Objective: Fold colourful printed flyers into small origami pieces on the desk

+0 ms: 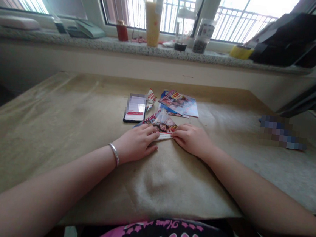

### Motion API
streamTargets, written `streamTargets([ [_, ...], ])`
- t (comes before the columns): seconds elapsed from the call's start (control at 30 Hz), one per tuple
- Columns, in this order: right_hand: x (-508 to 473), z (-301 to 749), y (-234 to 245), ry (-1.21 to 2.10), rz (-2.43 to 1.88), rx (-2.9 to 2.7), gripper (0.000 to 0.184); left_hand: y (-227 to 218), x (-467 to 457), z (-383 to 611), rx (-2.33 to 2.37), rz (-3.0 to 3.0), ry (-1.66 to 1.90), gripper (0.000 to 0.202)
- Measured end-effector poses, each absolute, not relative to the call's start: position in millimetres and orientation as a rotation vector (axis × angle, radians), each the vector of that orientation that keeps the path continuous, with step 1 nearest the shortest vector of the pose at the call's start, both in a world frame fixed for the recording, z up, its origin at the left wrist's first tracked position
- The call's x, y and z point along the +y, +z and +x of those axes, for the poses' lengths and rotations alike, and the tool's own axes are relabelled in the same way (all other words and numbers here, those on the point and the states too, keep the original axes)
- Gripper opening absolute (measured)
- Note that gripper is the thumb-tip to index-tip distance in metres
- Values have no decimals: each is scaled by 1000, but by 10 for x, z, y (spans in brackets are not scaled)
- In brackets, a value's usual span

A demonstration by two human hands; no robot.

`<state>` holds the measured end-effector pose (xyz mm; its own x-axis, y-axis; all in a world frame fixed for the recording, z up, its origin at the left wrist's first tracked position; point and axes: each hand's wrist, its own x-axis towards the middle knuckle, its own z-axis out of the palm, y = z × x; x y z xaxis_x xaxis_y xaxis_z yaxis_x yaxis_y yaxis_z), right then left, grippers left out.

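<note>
A printed, colourful sheet of paper (165, 122), folded to a triangle with a white strip along its near edge, lies on the table in front of me. My left hand (139, 141) rests flat on its left part, fingers stretched out and thumb apart, with a silver bracelet on the wrist. At the right corner, my right hand (190, 139) has its fingers bent together and pressed on the paper's edge; its thumb is partly hidden. Just beyond the left hand lies a phone (135, 109) with its screen lit.
Several printed sheets (179, 102) lie stacked behind the folded paper. A small crumpled or folded paper piece (150, 99) sits beside the phone. A blurred flat item (282, 132) lies far right on the cloth-covered table (59, 130). Bottles and jars stand on the stone windowsill (98, 44).
</note>
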<state>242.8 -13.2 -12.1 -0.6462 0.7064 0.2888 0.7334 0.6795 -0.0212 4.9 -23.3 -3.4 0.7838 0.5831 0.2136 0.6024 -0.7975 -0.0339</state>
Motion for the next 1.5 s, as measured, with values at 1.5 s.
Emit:
streamTargets([
  [1.5, -99, 2454, -101, -151, -1042, -2648, 21, -13, -272, 76, -893, -2834, -198, 45],
])
